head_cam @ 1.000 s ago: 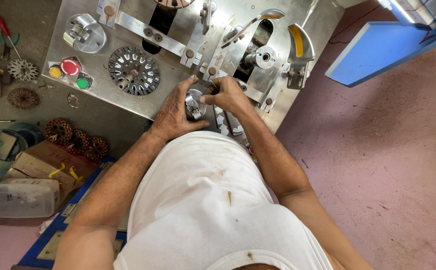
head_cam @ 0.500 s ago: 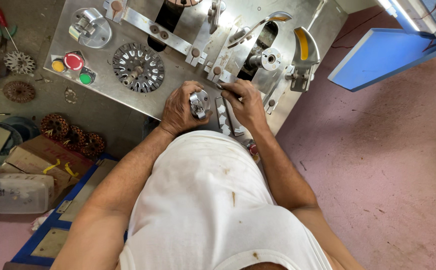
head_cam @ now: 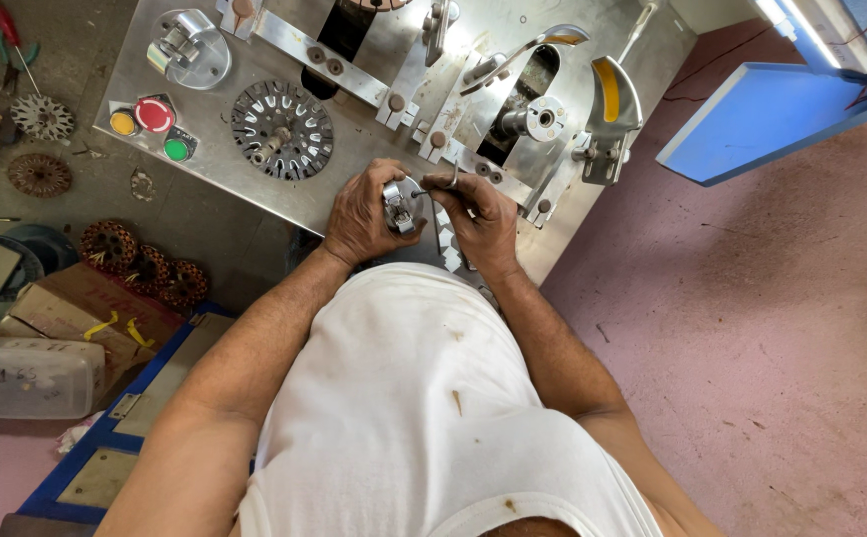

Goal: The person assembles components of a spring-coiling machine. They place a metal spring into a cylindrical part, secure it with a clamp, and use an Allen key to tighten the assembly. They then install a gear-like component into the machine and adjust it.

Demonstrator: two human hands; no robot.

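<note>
Both hands have shifted slightly lower on the machine plate (head_cam: 215, 169); left hand (head_cam: 362, 214) grips a round metal part (head_cam: 399, 202), right hand (head_cam: 483, 219) pinches a thin tool (head_cam: 451, 179)

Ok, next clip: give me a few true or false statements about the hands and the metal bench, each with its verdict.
1. Both hands meet at the near edge of the metal bench. True.
2. The left hand grips a small round metal part. True.
3. The right hand rests on the red button. False: it is at the metal part, far from the button.
4. The slotted metal disc lies on the pink floor. False: it lies on the bench.
5. A clear plastic box lies on the person's left. True.
</note>
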